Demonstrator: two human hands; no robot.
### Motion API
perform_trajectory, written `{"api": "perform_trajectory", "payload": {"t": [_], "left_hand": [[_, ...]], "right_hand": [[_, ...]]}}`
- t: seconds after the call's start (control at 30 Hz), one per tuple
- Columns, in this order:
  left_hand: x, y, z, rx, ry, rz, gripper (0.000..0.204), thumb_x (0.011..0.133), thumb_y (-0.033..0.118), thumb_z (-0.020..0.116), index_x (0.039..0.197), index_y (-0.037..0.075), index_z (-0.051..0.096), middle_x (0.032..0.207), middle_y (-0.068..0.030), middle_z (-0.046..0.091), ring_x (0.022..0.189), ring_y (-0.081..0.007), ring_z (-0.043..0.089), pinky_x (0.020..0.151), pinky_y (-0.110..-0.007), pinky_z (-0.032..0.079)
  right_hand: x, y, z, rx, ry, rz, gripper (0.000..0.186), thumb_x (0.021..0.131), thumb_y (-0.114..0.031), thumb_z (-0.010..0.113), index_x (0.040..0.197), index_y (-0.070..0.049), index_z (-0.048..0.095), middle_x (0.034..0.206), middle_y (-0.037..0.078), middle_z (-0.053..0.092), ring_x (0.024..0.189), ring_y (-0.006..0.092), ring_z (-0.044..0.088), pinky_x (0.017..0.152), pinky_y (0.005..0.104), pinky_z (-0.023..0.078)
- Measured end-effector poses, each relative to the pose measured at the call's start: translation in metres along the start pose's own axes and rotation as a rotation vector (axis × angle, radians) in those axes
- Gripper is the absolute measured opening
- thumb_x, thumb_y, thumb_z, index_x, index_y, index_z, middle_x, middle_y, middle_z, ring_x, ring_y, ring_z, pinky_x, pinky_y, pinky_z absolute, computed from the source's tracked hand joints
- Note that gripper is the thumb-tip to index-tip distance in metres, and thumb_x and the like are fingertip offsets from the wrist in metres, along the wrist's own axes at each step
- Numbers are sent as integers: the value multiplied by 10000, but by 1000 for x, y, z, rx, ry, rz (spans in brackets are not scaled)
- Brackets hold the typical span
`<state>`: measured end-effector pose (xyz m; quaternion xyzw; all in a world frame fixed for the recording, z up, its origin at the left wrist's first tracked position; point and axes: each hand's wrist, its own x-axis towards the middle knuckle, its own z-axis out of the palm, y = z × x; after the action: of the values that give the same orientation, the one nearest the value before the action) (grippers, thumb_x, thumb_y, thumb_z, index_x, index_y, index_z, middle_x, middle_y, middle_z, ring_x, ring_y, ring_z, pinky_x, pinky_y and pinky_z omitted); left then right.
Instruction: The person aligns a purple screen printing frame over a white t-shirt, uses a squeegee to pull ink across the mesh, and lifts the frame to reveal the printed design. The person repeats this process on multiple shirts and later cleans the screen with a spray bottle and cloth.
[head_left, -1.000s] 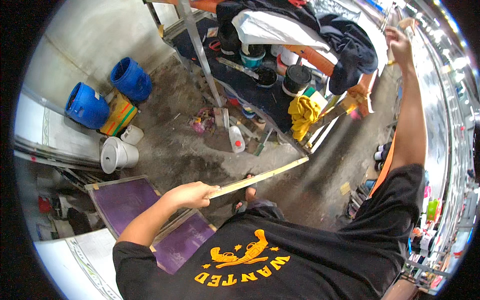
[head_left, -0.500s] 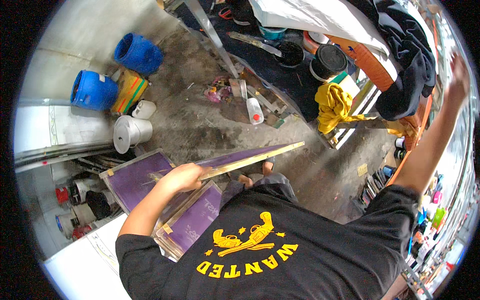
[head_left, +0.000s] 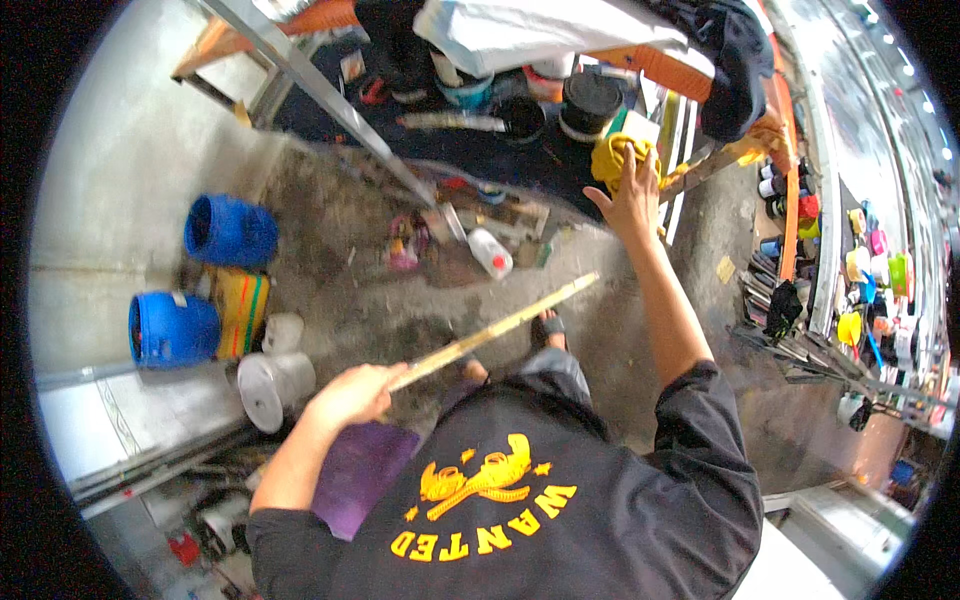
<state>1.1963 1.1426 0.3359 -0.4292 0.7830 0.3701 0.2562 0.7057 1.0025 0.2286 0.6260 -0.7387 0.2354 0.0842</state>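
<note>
My left hand (head_left: 352, 396) is closed on one end of a wooden-edged screen printing frame (head_left: 500, 327), which shows nearly edge-on in front of my body. Beneath my left forearm a purple screen panel (head_left: 365, 470) shows, partly covered by my arm and shirt. My right hand (head_left: 632, 205) is stretched forward with fingers spread, over a crumpled yellow cloth (head_left: 610, 160). The fingertips overlap the cloth; whether they touch it I cannot tell. The cloth hangs by a rack at the edge of the low work area, beside a black-lidded tub (head_left: 590, 102).
A slanting metal bar (head_left: 330, 105) crosses ahead. Blue barrels (head_left: 172, 328), a yellow sack (head_left: 240, 315) and a white bucket (head_left: 275, 388) stand at left. A white jug (head_left: 490, 252) lies on the floor. An orange beam (head_left: 790, 220) and cluttered shelves run along the right.
My right arm has swung inward from the far right to the yellow cloth. The held screen printing frame has turned more edge-on. My view has turned toward the right.
</note>
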Motion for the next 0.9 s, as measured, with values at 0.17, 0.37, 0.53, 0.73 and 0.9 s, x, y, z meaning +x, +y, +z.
{"api": "perform_trajectory", "payload": {"t": [0.17,0.37,0.53,0.73,0.9], "left_hand": [[-16,-24,-8,71,204,163,524,857,85,568,1380,44,556,1154,-227,699,1040,-406,682,886,-507,554],[-65,-46,11,101,389,164,447,857,78,585,1303,54,588,1014,-189,722,933,-379,703,797,-512,559],[-84,-22,1,161,450,197,333,869,80,595,1199,49,612,952,-151,707,854,-366,709,746,-503,566],[-117,42,-12,397,509,129,302,883,89,607,1183,60,626,932,-129,694,826,-320,723,714,-461,579],[-155,149,-41,460,524,-14,358,863,105,647,1219,74,660,1051,-127,726,952,-319,710,791,-454,570]], "right_hand": [[20,56,48,-290,-199,414,732,790,-385,830,1379,-90,509,1186,222,647,1073,366,677,912,441,558],[-45,-20,-42,123,160,277,480,810,-163,728,1262,-57,606,1133,207,657,1010,413,663,866,464,553],[-184,23,-97,1217,210,687,353,1005,-208,577,1292,-7,617,1187,135,710,1004,320,699,879,470,563],[-298,43,-78,1957,-241,1232,429,1022,-354,546,1276,-19,632,1153,137,721,972,308,714,888,450,586],[-344,99,-10,1862,-871,1215,427,1025,-370,548,1254,-23,645,1172,128,714,1006,292,707,915,445,578]]}}
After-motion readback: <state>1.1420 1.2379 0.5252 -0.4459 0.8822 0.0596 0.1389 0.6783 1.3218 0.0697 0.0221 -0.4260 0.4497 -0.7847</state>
